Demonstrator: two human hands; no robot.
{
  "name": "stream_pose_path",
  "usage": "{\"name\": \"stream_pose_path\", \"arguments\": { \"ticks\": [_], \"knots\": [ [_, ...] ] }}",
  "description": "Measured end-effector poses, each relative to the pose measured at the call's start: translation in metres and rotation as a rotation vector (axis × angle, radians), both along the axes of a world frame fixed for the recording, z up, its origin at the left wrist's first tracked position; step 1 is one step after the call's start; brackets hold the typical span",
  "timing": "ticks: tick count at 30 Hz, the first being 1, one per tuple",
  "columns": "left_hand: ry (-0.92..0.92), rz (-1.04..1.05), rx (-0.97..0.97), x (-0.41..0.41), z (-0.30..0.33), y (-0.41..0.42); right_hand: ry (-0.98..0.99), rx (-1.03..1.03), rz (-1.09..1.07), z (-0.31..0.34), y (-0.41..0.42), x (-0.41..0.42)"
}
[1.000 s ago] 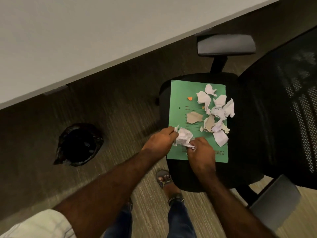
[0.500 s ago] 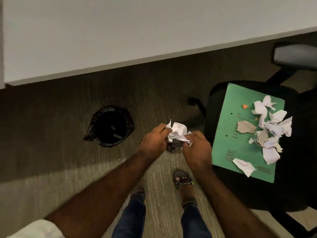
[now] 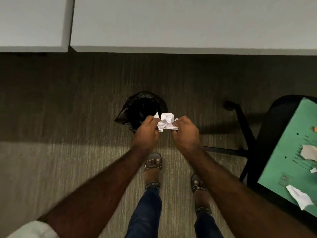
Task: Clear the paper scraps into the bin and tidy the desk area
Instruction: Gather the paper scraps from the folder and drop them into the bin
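Observation:
A wad of crumpled white paper scraps (image 3: 166, 122) is pinched between my left hand (image 3: 147, 133) and my right hand (image 3: 186, 133), both closed on it. The wad hangs over the near right rim of a round bin lined with a black bag (image 3: 137, 109) that stands on the carpet. At the right edge a green folder (image 3: 289, 152) lies on a black office chair (image 3: 277, 117), with more torn white and tan scraps (image 3: 299, 197) on it.
A white desk (image 3: 171, 23) runs across the top, with a second white surface (image 3: 30, 23) at the far left. The chair's black base leg and caster (image 3: 240, 121) reach toward the bin. My sandalled feet (image 3: 153, 166) stand on grey carpet just behind my hands.
Both hands have carried the wad of scraps from the green folder on the chair leftward to above the bin. The view has swung left, pushing the chair to the right edge.

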State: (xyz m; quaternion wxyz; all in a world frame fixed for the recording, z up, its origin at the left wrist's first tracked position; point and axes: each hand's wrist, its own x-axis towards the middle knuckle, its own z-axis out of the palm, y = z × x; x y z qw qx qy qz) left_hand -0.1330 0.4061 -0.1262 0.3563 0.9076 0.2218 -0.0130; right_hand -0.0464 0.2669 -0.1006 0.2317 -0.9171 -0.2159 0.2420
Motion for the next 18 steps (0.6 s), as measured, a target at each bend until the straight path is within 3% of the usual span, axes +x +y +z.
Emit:
{"name": "stream_pose_path", "arguments": {
  "ticks": [6,10,18],
  "knots": [
    [0.036,0.172,0.005,-0.005,-0.021,0.043,0.056,-0.060,0.105,-0.021,0.060,0.010],
    [0.070,0.364,-0.101,-0.003,-0.042,0.064,0.059,-0.076,0.111,-0.033,0.091,0.012],
    [0.153,0.507,-0.318,-0.004,-0.073,0.093,0.179,0.017,-0.054,-0.053,0.123,0.013]
  ]
}}
